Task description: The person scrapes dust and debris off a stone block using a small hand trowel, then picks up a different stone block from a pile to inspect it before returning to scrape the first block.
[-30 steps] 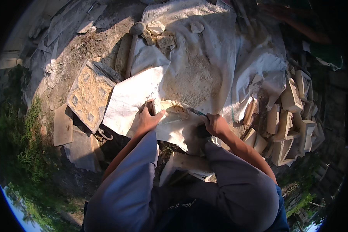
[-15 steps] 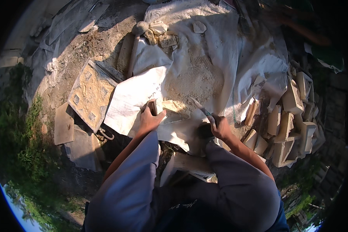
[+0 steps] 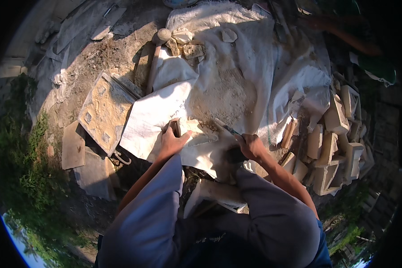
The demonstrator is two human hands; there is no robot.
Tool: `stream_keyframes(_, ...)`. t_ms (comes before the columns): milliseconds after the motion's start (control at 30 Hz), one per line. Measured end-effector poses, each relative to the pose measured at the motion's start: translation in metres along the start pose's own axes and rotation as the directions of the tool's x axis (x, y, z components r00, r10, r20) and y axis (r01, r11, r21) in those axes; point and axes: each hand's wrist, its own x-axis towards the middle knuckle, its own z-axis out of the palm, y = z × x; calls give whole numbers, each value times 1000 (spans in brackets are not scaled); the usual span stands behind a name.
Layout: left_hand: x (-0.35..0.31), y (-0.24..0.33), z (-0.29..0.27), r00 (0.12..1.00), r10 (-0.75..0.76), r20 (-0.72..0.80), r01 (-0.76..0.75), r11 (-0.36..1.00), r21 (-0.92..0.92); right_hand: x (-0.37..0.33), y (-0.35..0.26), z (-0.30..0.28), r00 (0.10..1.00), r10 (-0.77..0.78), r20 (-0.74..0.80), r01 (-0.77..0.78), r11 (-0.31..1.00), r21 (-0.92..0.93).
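Observation:
My left hand (image 3: 173, 142) is wrapped round a small block (image 3: 177, 127) with a brown, shaded end; how far it extends is hard to make out. Just right of the fingers is a pale, rough-edged piece (image 3: 195, 127), and I cannot tell whether it is part of the block. My right hand (image 3: 251, 146) is closed on the handle of a slim bladed tool (image 3: 225, 127), whose tip points up and left, toward that piece. Under both lies a white woven sheet (image 3: 149, 111), strewn with pale crumbs and dust (image 3: 230, 91).
A mallet (image 3: 155, 60) lies beyond my left hand, beside several stones (image 3: 193, 50). A crusted square slab (image 3: 103, 111) is at left. Hollow pale blocks (image 3: 337, 116) are heaped at right. Another person's arm (image 3: 348, 38) shows at the far right.
The tool in my right hand has shifted slightly left and down, its blade lying flatter. My left hand stays nearly in place on the block.

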Motion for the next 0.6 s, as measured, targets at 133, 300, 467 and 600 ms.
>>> stream_keyframes(133, -5, 4, 2, 999, 17, 27, -14, 995, -95, -11, -15, -5, 998, 66, -26, -62, 990, 124)
stream_keyframes(300, -6, -4, 1, 997, 58, -49, -60, 997, -41, 11, 25, 27, 985, -144, -92, 136, 987, -85)
stream_keyframes(467, -2, -4, 5, 999, 43, 28, -39, 993, -112, -9, 15, 8, 998, 21, -62, -20, 1000, 21)
stream_keyframes(600, 0, -5, 1, 1000, 21, 3, -21, 998, -57, -4, 10, -6, 992, 126, -18, -126, 991, 42)
